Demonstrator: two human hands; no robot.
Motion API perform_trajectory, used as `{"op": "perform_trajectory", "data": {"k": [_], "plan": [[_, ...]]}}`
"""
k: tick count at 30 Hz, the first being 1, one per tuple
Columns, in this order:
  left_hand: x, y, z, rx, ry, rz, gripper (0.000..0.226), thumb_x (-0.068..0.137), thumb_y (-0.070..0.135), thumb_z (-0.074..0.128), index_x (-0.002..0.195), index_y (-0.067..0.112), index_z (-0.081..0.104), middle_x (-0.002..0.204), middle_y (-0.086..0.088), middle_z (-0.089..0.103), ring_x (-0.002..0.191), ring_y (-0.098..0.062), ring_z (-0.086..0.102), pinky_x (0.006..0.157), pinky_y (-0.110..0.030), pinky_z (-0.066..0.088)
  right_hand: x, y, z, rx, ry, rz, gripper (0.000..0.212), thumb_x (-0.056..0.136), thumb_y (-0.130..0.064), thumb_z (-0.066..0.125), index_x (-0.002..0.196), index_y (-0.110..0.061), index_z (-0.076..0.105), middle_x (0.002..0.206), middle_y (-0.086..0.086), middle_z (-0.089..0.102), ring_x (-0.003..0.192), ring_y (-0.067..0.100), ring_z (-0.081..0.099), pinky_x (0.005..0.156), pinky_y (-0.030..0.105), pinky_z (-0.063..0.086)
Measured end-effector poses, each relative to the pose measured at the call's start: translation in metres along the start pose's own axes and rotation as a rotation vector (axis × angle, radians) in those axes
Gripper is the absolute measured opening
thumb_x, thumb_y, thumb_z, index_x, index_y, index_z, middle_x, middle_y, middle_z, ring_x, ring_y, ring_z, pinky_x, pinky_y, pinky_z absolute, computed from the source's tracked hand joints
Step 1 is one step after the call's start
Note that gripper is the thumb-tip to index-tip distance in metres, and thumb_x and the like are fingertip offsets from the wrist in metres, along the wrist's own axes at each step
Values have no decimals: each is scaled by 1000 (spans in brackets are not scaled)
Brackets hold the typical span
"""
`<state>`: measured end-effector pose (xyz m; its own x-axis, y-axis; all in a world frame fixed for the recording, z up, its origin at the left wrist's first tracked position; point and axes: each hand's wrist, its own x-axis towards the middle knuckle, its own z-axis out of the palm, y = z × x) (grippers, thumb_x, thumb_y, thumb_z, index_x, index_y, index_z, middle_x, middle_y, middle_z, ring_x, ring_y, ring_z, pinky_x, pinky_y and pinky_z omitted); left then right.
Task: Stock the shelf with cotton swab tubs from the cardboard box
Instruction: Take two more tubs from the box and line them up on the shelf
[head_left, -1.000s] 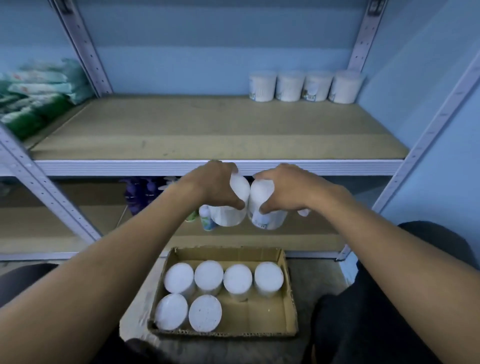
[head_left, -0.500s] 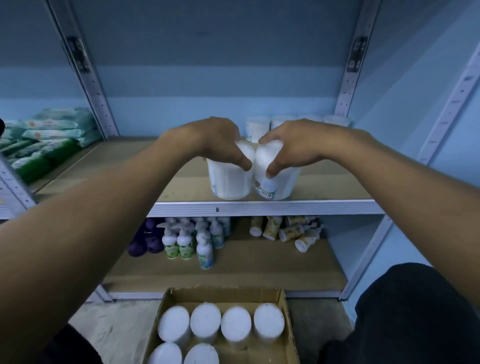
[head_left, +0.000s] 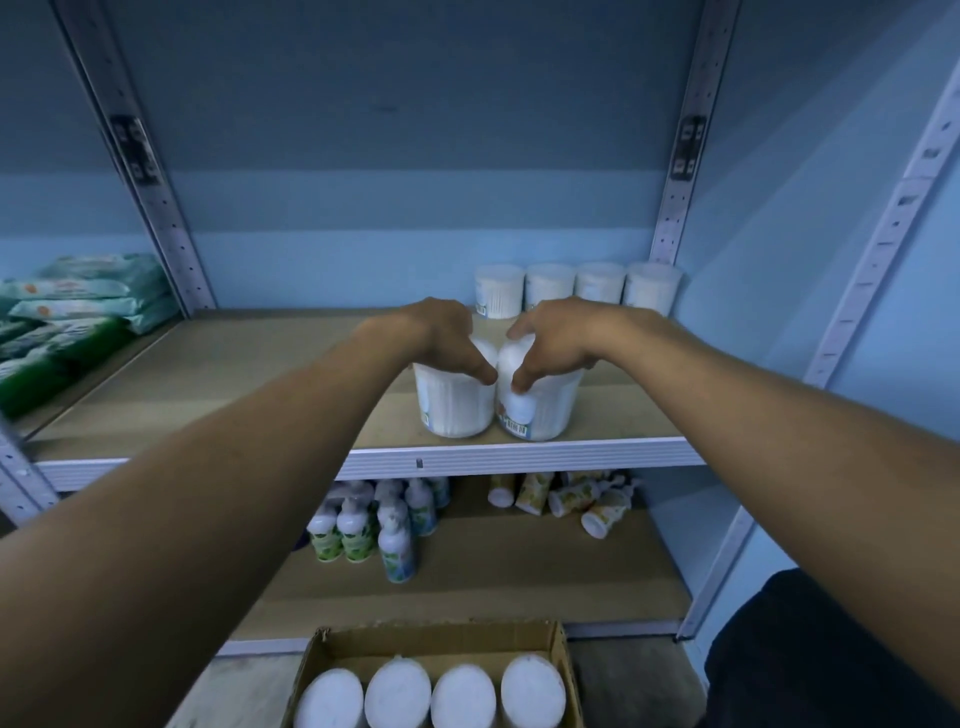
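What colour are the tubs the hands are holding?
White, seen from the head camera: left tub, right tub.

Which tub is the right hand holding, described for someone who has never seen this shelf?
Find the upper wooden shelf. Two cotton swab tubs sit side by side at its front edge, well ahead of the back row of four tubs. The right hand grips the right-hand tub, whose label shows a barcode.
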<state>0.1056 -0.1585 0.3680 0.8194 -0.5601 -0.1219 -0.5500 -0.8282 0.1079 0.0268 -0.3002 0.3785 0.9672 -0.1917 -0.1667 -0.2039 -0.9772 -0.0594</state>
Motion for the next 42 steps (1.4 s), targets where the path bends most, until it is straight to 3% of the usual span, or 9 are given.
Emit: {"op": "perform_trajectory", "data": {"k": [8, 13, 17, 22, 26, 33, 42], "plan": [[8, -5, 8, 10, -28, -12, 76, 76, 59, 71, 137, 19, 51, 135, -1, 55, 119, -24, 54, 101, -40, 46, 2, 1, 8, -26, 19, 2, 69, 78, -61, 72, 135, -24, 60, 138, 1, 56, 119, 24, 55, 98, 41, 50], [8, -12, 10, 12, -12, 0, 79, 75, 60, 70, 141, 23, 47, 142, 1, 50, 126, -23, 50, 105, -40, 43, 6, 6, 11, 56, 47, 21, 77, 68, -69, 76, 131, -28, 62, 135, 0, 58, 112, 24, 59, 95, 40, 52], [3, -17, 13, 8, 46, 41, 81, 70, 59, 76, 140, 27, 50, 144, 4, 48, 129, -21, 47, 105, -37, 41, 5, 13, 13, -15, 39, -3, 94, 63, -54, 88, 145, -34, 48, 148, -3, 47, 129, 23, 49, 102, 39, 47], [-3, -22, 27, 2, 131, 62, 77, 68, 46, 85, 136, 28, 55, 143, 6, 49, 129, -18, 48, 102, -32, 42, 7, 11, 34, 7, 92, -17, 93, 66, -34, 91, 147, -31, 46, 147, 1, 47, 127, 25, 52, 96, 38, 49], [1, -28, 33, -40, 170, 35, 75, 68, 43, 86, 136, 29, 56, 138, 4, 54, 119, -16, 58, 94, -30, 46, 10, 4, 44, -11, 155, -51, 69, 74, -22, 85, 137, -25, 56, 132, 11, 55, 115, 32, 60, 83, 36, 52], [13, -43, 36, -43, 233, 7, 70, 73, 42, 83, 136, 28, 57, 138, 4, 54, 129, -17, 47, 96, -28, 40, 34, -4, 49, 36, 205, -106, 45, 75, -15, 80, 116, -23, 65, 115, 11, 63, 99, 32, 64, 65, 31, 41], [47, -68, 36, -91, 260, -45, 68, 73, 36, 84, 135, 25, 59, 138, 1, 57, 125, -21, 52, 94, -29, 43, 82, -18, 45, 75, 211, -98, 58, 75, -12, 78, 130, -18, 61, 130, 13, 58, 112, 32, 62, 85, 38, 54]]}}
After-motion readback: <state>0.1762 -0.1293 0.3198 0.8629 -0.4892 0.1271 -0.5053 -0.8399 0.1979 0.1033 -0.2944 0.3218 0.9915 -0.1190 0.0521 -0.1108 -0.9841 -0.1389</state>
